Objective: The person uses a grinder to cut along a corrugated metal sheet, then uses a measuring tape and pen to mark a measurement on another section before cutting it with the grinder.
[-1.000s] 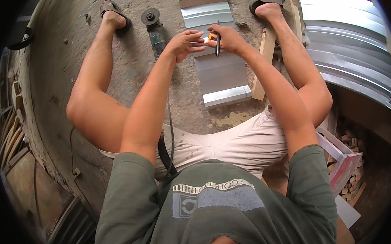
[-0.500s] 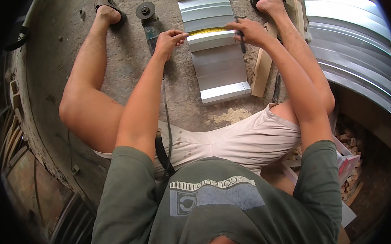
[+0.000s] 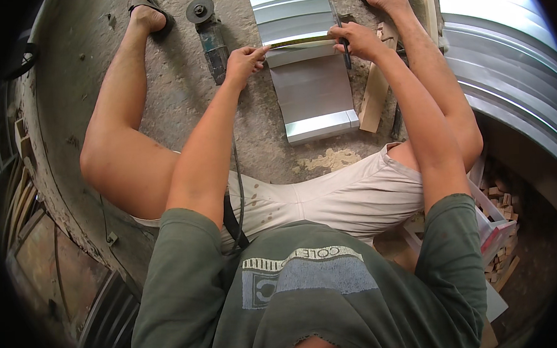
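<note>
Between my legs lies a long strip of folded silvery sheet metal (image 3: 313, 87). A thin yellow measuring tape (image 3: 300, 43) runs straight across its width, seen nearly edge-on. At the strip's left edge my left hand (image 3: 246, 65) pinches one end of the tape between thumb and fingertips. My right hand (image 3: 358, 42) is closed on the tape at the opposite edge. A slim dark pen-like tool (image 3: 346, 49) also sticks out from the fingers of that hand. The tape's case cannot be made out.
An angle grinder (image 3: 214, 50) with a disc lies left of the strip, its cord trailing toward me. Wooden pieces (image 3: 373, 100) lie to the right. Ribbed metal sheets (image 3: 505, 55) stand at the far right. A crate (image 3: 492, 226) and small wood offcuts are beside my right thigh.
The tape has tilted, so its yellow face shows less than before. Both hands keep their hold at the strip's two edges. The whole view has shifted slightly.
</note>
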A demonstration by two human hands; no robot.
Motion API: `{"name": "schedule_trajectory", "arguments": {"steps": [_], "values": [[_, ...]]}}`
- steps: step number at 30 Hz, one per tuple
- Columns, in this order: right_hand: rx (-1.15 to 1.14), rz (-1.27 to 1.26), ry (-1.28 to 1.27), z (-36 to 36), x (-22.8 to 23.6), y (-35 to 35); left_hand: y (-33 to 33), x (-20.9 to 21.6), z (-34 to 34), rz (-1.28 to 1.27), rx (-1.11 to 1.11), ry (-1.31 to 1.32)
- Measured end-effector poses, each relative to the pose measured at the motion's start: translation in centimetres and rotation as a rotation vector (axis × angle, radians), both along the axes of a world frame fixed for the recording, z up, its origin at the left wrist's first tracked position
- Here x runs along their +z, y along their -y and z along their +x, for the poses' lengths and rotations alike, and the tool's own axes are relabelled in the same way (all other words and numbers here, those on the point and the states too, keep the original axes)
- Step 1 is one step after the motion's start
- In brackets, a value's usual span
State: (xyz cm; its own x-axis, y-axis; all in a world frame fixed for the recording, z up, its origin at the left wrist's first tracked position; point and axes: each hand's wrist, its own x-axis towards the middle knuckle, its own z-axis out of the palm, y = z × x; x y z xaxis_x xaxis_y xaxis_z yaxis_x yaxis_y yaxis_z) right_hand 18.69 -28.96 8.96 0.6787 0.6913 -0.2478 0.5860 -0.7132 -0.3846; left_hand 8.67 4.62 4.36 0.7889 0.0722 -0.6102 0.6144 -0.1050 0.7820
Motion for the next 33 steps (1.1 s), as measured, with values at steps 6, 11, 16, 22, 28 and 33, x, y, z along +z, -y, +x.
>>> {"name": "schedule_trajectory", "arguments": {"steps": [6,11,16,22,28,33], "values": [[0.004,0.071,-0.02,0.0,-0.2,-0.3,0.5,-0.4,-0.2,-0.102,0.037,-0.018],[0.017,-0.032,-0.029,-0.1,-0.3,-1.1,0.7,-0.6,-0.3,-0.124,0.078,-0.043],[-0.012,-0.068,0.012,0.0,-0.3,-0.9,0.8,-0.7,-0.4,-0.119,0.087,0.005],[0.012,-0.011,0.059,-0.1,-0.9,-0.3,0.2,-1.6,-0.3,-0.15,0.034,-0.002],[0.011,-0.033,0.062,-0.1,-1.0,-0.1,0.2,-1.7,-0.4,-0.174,0.02,0.044],[0.004,-0.032,0.051,-0.2,-0.5,-0.2,0.2,-2.0,-0.3,-0.181,0.017,0.042]]}}
